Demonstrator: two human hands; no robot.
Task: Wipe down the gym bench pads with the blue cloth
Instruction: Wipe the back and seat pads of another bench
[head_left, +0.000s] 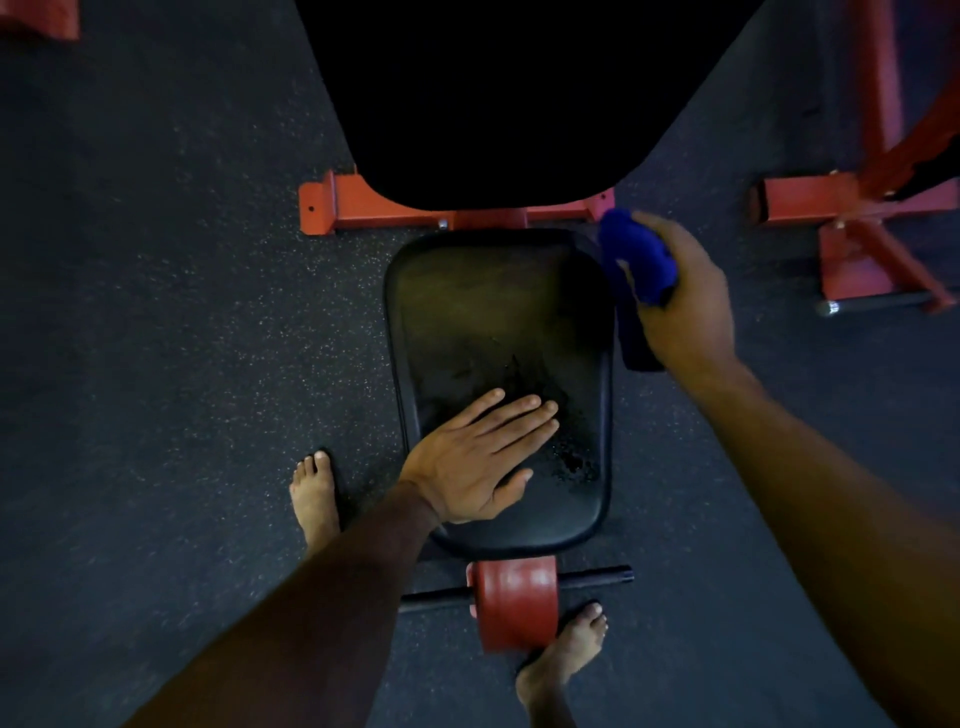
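Blue cloth (638, 254) bunched in gripping right hand (680, 296); left hand (475, 462) flat on smeared seat pad (483, 312).

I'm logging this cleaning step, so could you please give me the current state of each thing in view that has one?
left hand: flat, fingers straight, resting on the seat pad.
right hand: gripping the bunched blue cloth.
blue cloth: bunched, at the seat pad's far right corner.
seat pad: speckled with marks or droplets near the left hand.
back pad: dark, nothing on it.
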